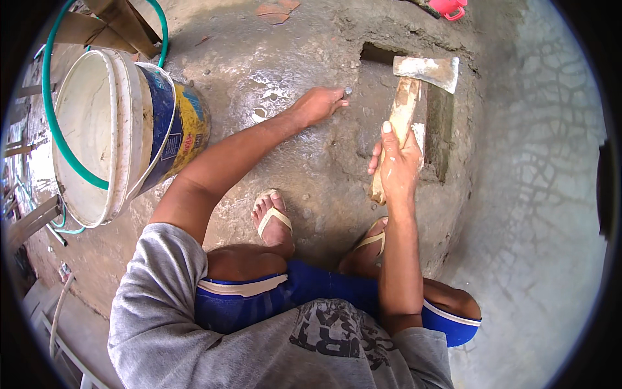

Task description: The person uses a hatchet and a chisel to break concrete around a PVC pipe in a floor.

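Plainly, a hatchet (405, 102) was over a rectangular recess (440, 133) in the rough concrete floor (311, 152), its whitish head across the far end and its cutting edge toward the right. The right hand (398, 165) had its fingers wrapped round the wooden handle, the thumb laid along it. To the left of the recess, the left hand (322, 105) reached out low near the floor, its fingers bent and close together; a small grey piece (348, 91) showed at their tips, though whether they gripped it I cannot tell. Nearer the body were two feet in pale sandals (265, 222). Further left stood a white bucket (129, 123) with a blue and yellow label, a green hose (53, 123) curving across it. Broken reddish tile pieces (277, 11) lay beyond.
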### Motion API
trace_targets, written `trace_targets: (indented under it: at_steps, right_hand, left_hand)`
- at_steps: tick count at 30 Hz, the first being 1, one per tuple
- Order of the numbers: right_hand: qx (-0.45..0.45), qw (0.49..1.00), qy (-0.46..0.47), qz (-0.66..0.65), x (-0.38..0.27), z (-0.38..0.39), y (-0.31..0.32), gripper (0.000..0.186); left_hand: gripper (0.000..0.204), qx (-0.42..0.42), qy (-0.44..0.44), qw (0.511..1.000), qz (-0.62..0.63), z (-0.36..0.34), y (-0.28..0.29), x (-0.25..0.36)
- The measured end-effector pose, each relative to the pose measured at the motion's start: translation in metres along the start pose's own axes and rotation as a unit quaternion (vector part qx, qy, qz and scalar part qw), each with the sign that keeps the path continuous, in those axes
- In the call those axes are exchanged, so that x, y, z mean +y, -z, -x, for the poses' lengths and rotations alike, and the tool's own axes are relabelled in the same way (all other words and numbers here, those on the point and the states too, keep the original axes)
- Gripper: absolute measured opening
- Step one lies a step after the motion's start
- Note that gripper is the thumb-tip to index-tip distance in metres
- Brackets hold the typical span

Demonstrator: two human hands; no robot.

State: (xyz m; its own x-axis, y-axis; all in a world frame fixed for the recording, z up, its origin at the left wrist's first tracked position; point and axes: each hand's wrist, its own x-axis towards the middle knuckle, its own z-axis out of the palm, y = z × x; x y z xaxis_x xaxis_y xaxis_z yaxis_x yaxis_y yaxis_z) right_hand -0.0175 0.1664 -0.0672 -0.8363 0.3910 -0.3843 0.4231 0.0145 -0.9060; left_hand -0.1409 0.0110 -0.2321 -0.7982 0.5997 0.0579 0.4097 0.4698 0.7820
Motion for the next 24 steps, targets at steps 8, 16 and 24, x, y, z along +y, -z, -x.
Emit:
trace_targets:
  at_steps: [8, 16, 24]
  right_hand:
    - [0.099, 0.967, 0.231, -0.036, -0.082, 0.016, 0.011, 0.024]
    - [0.01, 0.912, 0.154, 0.38, 0.091, -0.019, 0.012, 0.023]
    - [0.056, 0.995, -0.017, 0.075, 0.019, -0.026, 0.026, 0.024]
  left_hand:
    - [0.021, -0.002, -0.067, 0.996, 0.06, -0.009, -0.013, 0.009]
    - [0.024, -0.048, -0.018, 0.997, 0.049, -0.008, -0.014, 0.006]
    - [0.022, 0.07, 0.211, 0.948, 0.227, -0.007, -0.001, -0.038]
